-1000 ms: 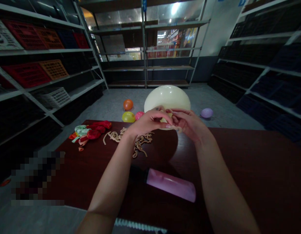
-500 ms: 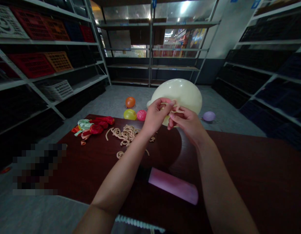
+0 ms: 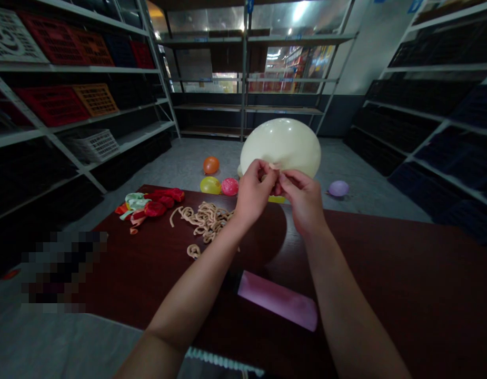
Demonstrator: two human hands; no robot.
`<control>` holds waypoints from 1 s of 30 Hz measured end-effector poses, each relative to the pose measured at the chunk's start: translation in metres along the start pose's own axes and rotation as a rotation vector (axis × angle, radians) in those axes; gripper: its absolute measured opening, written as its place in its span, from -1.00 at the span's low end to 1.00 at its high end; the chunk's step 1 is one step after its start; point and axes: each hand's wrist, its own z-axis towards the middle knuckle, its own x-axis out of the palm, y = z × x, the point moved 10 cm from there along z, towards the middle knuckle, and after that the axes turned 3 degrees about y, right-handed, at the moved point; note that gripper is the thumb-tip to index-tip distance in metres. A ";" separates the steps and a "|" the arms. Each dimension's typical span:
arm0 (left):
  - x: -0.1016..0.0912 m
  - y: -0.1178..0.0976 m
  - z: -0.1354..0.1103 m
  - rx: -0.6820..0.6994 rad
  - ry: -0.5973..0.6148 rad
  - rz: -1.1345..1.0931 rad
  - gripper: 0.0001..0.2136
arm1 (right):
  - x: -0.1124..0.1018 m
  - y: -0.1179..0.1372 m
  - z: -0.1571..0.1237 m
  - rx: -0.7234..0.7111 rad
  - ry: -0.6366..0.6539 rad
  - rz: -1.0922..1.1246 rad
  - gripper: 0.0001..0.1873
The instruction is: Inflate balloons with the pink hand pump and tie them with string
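Observation:
A large pale-yellow inflated balloon [image 3: 282, 142] hangs just beyond my hands, above the far edge of the table. At its near side, my left hand [image 3: 257, 187] is closed, thumb and fingers pinching at the balloon's neck. Pressed close against it, my right hand [image 3: 302, 195] is closed in a pinch too. A small beige bit, which looks like cord, pokes out above the left fingertips; the fingers hide most of what they grip. On the table left of my hands lies a loose pile of beige cords [image 3: 207, 218].
A pink cylinder [image 3: 278, 300] lies between my forearms on the dark table [image 3: 385, 273]. Deflated balloons [image 3: 154, 205] are heaped at the table's left. Orange [image 3: 210, 165], yellow [image 3: 210, 185], pink [image 3: 229, 186] and purple [image 3: 338, 188] balloons rest on the floor beyond. Shelves with crates [image 3: 53, 105] stand around.
My hands have drawn together at the balloon's neck, and the beige loop seen between the fingers is now mostly hidden. The big balloon has shifted slightly up and left.

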 end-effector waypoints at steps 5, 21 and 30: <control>0.009 -0.022 -0.005 0.135 0.059 0.084 -0.89 | -0.002 0.000 0.000 -0.007 -0.037 0.018 -0.69; 0.000 -0.011 0.001 0.094 0.038 0.074 -0.61 | 0.002 -0.005 0.000 0.058 -0.010 0.006 -0.68; 0.020 -0.024 -0.004 0.232 0.255 0.273 -0.78 | -0.009 -0.009 0.003 0.043 -0.044 0.080 -0.71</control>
